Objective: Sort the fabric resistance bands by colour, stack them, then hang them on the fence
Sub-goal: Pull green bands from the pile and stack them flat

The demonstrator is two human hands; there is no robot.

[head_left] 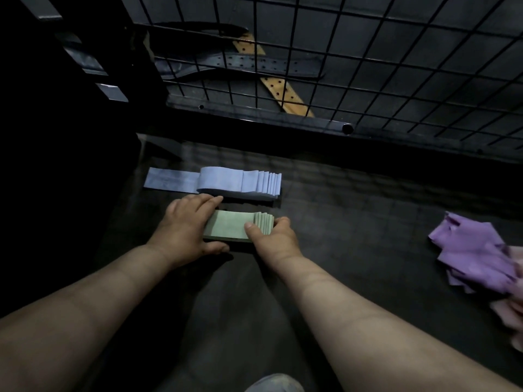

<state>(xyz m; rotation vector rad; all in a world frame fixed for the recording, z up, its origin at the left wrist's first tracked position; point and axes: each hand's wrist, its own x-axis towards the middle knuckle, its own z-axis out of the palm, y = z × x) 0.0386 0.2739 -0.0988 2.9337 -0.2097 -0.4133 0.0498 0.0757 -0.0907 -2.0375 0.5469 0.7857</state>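
A stack of green bands [230, 226] lies on the dark floor in the middle of the head view. My left hand [188, 226] grips its left end, thumb at the near edge and fingers over the far side. My right hand [273, 234] pinches its right end, thumb on top of the fanned edges. Just beyond lies a stack of light blue bands [240, 182], with one blue band spread flat to its left. A loose heap of purple bands [475, 254] sits at the far right, pink ones [509, 318] under it. The black wire fence [368, 66] rises behind.
Behind the fence mesh lie dark leather belts [254, 65] and a tan perforated strap [285, 93]. A black metal base bar [254, 116] runs along the fence foot. A dark frame stands at the left. A grey shoe tip [273, 384] shows at the bottom edge.
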